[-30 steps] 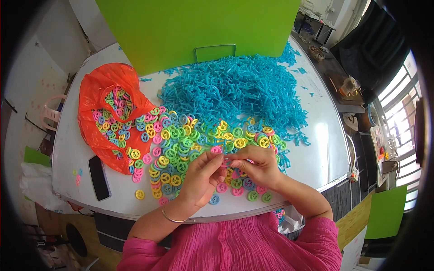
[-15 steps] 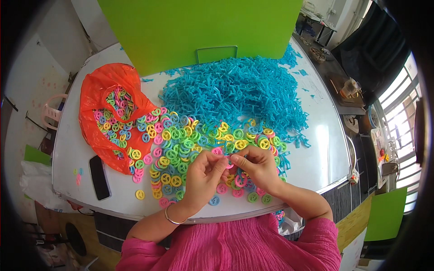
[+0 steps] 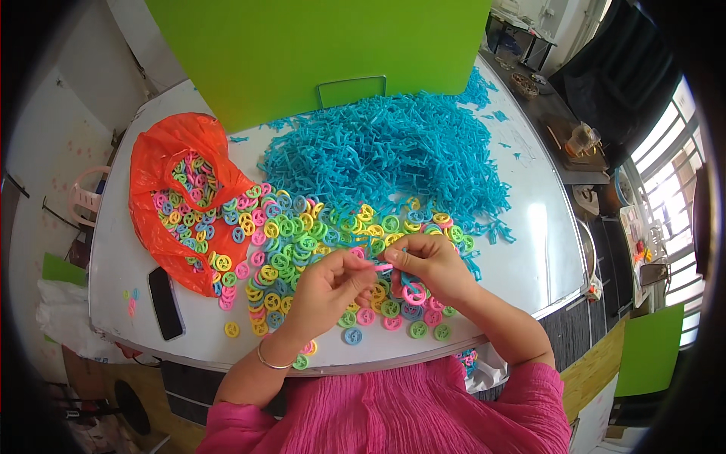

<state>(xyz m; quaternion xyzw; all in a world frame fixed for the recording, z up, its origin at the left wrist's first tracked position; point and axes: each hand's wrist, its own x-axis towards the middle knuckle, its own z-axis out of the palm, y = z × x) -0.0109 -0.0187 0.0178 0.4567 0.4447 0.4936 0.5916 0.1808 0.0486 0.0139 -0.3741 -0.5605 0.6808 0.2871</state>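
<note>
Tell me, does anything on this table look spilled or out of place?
Yes. Small coloured plastic rings spill out of the open orange bag across the white table, up against a loose heap of blue plastic sticks. A few rings lie apart near the left edge, beside a black phone.

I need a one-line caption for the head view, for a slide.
Both hands, left hand and right hand, pinch a small pink piece above colourful plastic rings on a white table.
</note>
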